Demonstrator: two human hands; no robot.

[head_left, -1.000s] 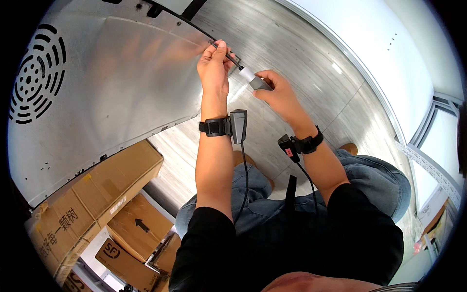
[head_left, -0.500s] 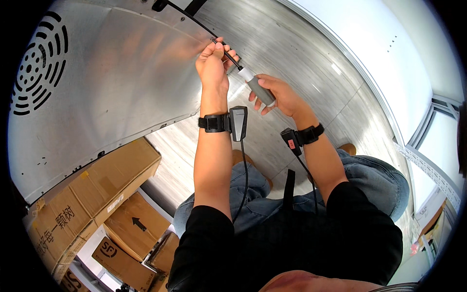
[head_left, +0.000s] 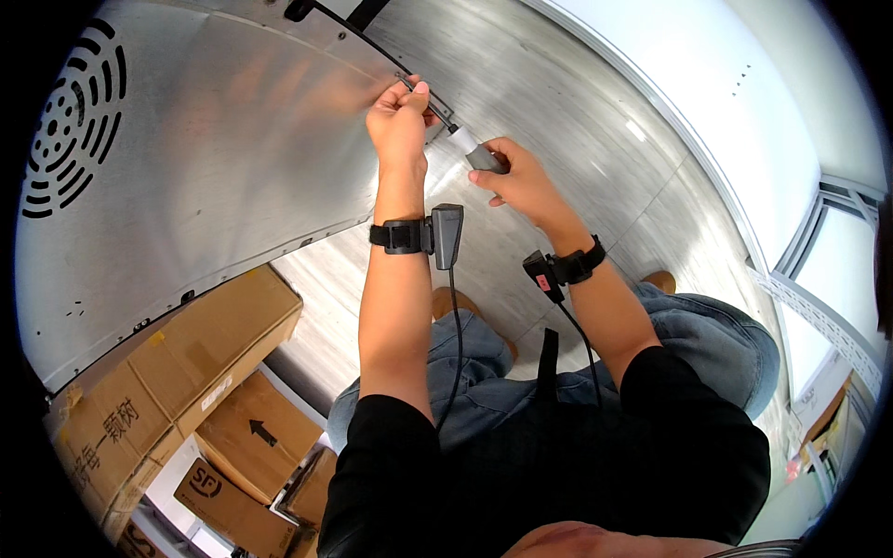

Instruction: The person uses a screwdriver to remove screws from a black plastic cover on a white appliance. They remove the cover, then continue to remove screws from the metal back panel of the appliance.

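Observation:
A screwdriver (head_left: 486,160) with a grey and white handle and a long dark shaft slants along the edge of a large metal panel (head_left: 233,130). My right hand (head_left: 517,180) is closed around the grey handle, thumb on the near side and fingers on the far side. Up by the panel's edge, my left hand (head_left: 398,123) is closed in a pinch around the shaft near its far end. The tip is hidden by the left fingers, so I cannot tell what it touches.
Cardboard boxes (head_left: 219,339) are stacked at the lower left, under the panel. Wood-look flooring (head_left: 558,112) lies beyond my hands. A white cabinet-like surface (head_left: 707,74) runs along the right. Thin cables (head_left: 454,344) hang from devices strapped to both wrists.
Both hands and the screwdriver have shifted slightly left. My right hand's grip on the handle has turned, with the thumb now lower and nearer and more of the handle covered.

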